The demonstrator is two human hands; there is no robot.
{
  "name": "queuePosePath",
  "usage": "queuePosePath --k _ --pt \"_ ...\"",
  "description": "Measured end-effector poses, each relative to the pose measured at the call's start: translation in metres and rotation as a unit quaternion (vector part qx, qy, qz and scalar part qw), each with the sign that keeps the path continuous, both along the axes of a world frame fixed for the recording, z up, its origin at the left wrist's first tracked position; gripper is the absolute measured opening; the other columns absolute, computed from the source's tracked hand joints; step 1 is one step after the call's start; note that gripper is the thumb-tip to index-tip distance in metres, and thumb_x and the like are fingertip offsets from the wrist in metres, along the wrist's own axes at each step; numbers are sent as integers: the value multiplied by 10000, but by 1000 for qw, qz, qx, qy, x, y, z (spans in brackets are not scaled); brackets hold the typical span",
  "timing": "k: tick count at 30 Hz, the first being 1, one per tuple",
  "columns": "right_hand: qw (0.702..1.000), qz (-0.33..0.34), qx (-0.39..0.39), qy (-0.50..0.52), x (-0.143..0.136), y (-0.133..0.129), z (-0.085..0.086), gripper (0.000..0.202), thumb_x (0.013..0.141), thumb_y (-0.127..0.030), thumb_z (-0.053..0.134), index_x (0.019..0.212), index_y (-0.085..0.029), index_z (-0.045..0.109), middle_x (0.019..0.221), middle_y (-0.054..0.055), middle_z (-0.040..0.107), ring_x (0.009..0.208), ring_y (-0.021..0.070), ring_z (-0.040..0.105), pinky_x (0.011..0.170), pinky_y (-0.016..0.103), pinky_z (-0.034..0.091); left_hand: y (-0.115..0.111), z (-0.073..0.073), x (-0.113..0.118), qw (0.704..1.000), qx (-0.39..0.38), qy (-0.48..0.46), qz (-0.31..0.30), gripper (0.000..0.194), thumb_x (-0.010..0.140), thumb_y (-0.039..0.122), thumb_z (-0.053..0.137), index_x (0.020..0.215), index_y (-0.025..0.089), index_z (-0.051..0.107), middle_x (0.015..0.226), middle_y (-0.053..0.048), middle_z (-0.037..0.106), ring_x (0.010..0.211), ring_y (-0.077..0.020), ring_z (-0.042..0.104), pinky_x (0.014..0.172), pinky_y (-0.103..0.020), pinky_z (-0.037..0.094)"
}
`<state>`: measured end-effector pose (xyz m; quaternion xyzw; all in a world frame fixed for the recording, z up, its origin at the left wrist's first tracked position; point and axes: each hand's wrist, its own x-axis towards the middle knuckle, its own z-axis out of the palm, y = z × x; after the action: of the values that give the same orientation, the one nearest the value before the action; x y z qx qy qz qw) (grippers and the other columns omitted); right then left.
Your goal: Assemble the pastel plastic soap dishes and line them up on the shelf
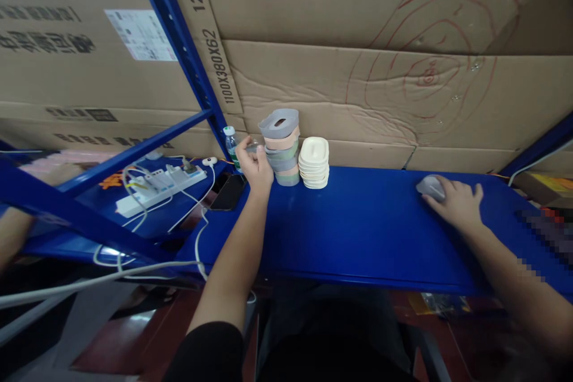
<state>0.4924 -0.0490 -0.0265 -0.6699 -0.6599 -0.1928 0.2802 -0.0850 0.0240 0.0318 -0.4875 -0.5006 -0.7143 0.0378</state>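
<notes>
My left hand (pixel 255 167) is raised beside the stack of soft-looking grey, peach and green containers (pixel 283 158), its fingers curled around a small translucent piece (pixel 254 145) whose kind I cannot make out. The top container is grey and has an oval slot. Just right of that stack stands a pile of cream rounded-square lids or dishes (pixel 314 152). Over at the right of the blue table, my right hand (pixel 461 206) is closed on a smooth grey rounded piece (pixel 432 187). Its fingers partly cover the piece, which is close to the tabletop.
A water bottle (pixel 231 144) and a dark phone-like slab (pixel 227 192) lie left of the stack. Beyond the blue post are a white power strip (pixel 163 188), cables and another person's arm (pixel 18 227). Cardboard (pixel 313 80) backs the blue table (pixel 358 233).
</notes>
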Motion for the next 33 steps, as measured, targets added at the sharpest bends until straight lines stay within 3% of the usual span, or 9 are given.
queuePosePath --k 4,10,13,17,20,24,26,29,33 --pt "991 116 -69 -21 -44 -2 2 674 839 -648 699 1392 -264 675 1518 279 568 1377 501 551 1099 703 431 -1 4 0 999 20 -32 0 513 1063 582 459 1392 197 543 1378 -153 593 1091 -224 665 951 -376 546" --pt "956 236 -161 -67 -116 -3 17 688 929 -617 645 1537 -303 577 1629 159 509 1463 407 524 1141 592 481 7 4 -10 997 9 -83 0 462 1084 554 463 1351 199 585 1317 -128 628 1165 -212 653 994 -347 536" --pt "932 293 -200 -74 -158 -8 26 749 936 -631 656 1596 -314 502 1690 180 419 1489 438 488 1107 654 483 12 2 -16 996 7 -88 1 452 1086 555 457 1299 185 607 1267 -126 640 1120 -204 657 966 -348 545" --pt "907 356 -222 -19 -204 -6 33 853 848 -649 771 1582 -299 516 1618 181 510 1429 439 543 1131 682 452 6 2 -15 998 7 -63 8 450 1078 565 468 1297 193 597 1210 -103 649 942 -167 652 884 -333 543" --pt "882 414 -219 56 -222 -1 37 797 838 -619 800 1523 -272 584 1511 162 606 1364 388 603 1143 604 484 -5 5 -9 1000 12 8 16 454 1049 578 524 1284 197 601 1220 -100 645 771 -130 595 796 -323 528" --pt "868 431 -198 145 -226 2 47 650 841 -578 813 1389 -250 694 1412 148 680 1285 355 663 1121 558 518 -15 6 4 995 28 97 4 444 1040 564 521 1243 181 619 1228 -120 653 680 -116 542 750 -327 514" --pt "865 426 -177 198 -224 2 54 581 851 -569 805 1336 -260 727 1388 130 705 1264 344 680 1121 549 516 -20 5 14 990 25 136 -31 412 1035 537 528 1202 176 634 1138 -101 683 650 -119 536 743 -330 517" --pt "836 433 -177 285 -222 2 64 533 879 -591 767 1300 -265 748 1334 103 750 1211 329 714 1077 519 546 -32 4 37 967 4 210 -143 379 1008 506 573 1179 180 657 1084 -88 717 666 -139 587 742 -337 537" --pt "765 463 -237 380 -223 1 60 621 893 -706 691 1260 -212 763 1046 101 824 946 296 778 775 414 631 -59 7 73 883 -33 331 -330 553 908 553 726 1324 197 651 1290 -146 711 966 -249 723 877 -400 591"
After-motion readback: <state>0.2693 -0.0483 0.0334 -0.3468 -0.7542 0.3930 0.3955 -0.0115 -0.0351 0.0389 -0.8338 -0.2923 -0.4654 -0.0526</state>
